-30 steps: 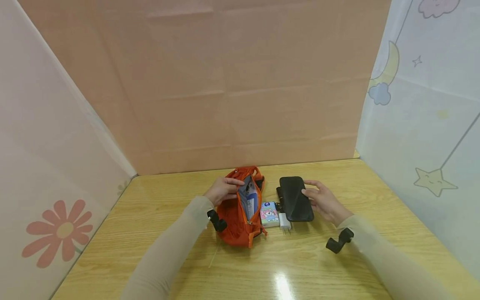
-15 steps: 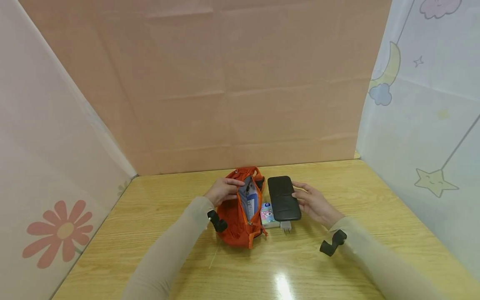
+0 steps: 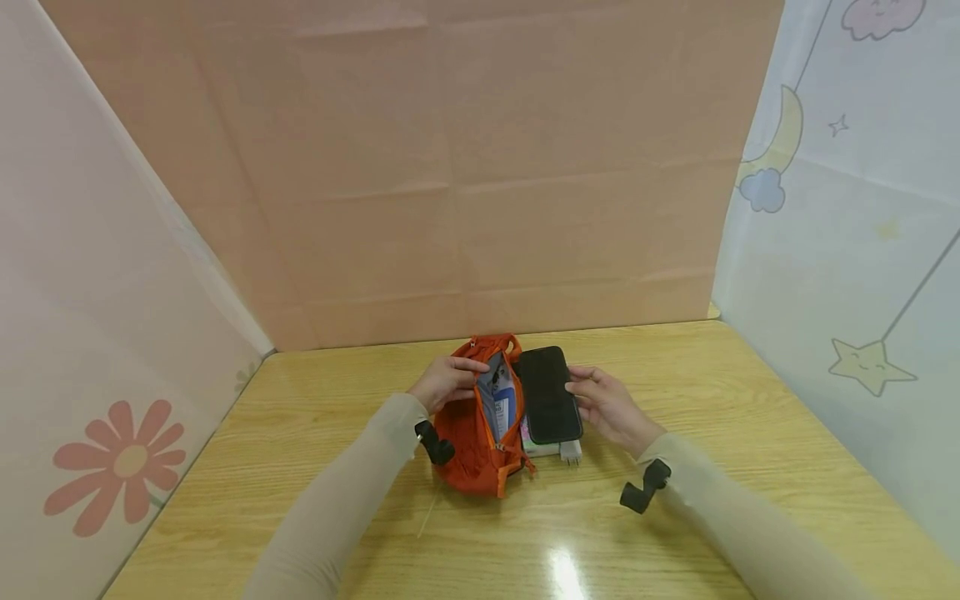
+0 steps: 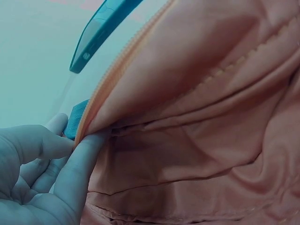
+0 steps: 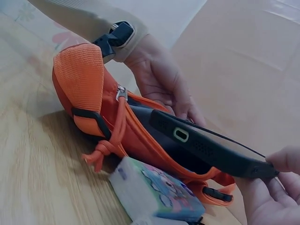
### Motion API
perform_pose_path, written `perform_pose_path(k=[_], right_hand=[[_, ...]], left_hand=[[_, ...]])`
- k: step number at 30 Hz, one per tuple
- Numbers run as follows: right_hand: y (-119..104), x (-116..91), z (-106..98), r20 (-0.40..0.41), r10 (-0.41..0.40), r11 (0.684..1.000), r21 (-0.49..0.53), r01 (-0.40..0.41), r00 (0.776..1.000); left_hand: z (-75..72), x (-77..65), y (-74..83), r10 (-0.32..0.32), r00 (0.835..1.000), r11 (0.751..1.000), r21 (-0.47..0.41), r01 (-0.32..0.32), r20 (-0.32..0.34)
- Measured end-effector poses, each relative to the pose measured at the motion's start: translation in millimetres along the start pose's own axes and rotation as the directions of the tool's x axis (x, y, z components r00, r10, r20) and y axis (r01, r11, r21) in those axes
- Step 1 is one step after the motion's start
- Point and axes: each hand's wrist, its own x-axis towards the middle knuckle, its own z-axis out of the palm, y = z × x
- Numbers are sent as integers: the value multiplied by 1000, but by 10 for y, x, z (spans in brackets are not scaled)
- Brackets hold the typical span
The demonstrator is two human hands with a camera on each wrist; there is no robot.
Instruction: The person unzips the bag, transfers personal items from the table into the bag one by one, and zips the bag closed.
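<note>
An orange zippered waist bag [image 3: 459, 458] lies on the table with its mouth open and grey lining showing. My left hand [image 3: 444, 385] pinches the far-left edge of that mouth; in the left wrist view, thumb and finger grip the zipper edge [image 4: 112, 75]. Inside the bag sits something with a blue and white label [image 3: 502, 408]. My right hand [image 3: 611, 410] holds a black smartphone [image 3: 550, 396] by its right side, thumb on top. The phone is raised and tilted right beside the bag's opening, its charging-port end [image 5: 181, 135] overlapping the mouth in the right wrist view.
Below the phone lie a colourful cartoon tissue pack [image 5: 161, 190] against the bag and a white charger plug [image 3: 571, 452], both partly covered. An orange cord knot [image 5: 104, 149] hangs from the zipper. Cloth screens [image 3: 450, 208] stand at the back and both sides of the wooden table [image 3: 637, 542].
My right hand has carried the phone left, from over the table to the bag's edge, covering more of the tissue pack and charger plug. My left hand keeps its place on the bag.
</note>
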Motion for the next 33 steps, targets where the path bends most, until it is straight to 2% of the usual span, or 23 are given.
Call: perform_pose_path(k=[5, 9, 13, 17, 22, 33], right_hand=[[33, 41, 83, -4, 13, 1000, -4, -13, 1000], [50, 72, 151, -11, 24, 1000, 19, -24, 1000], [59, 103, 207, -10, 32, 999, 43, -32, 999], [65, 131, 249, -15, 44, 998, 50, -43, 999], [95, 176, 269, -28, 71, 996, 49, -70, 997], [91, 188, 317, -39, 88, 996, 4, -87, 995]], left_hand=[[-19, -38, 40, -4, 999, 1000, 2, 4, 34], [-17, -156, 154, -3, 998, 1000, 12, 2, 60], [-2, -232, 219, 5, 998, 1000, 8, -5, 56], [-1, -139, 129, 19, 999, 1000, 3, -19, 32], [-6, -12, 16, 4, 1000, 1000, 3, -4, 6], [4, -6, 19, 6, 1000, 1000, 7, -6, 13]])
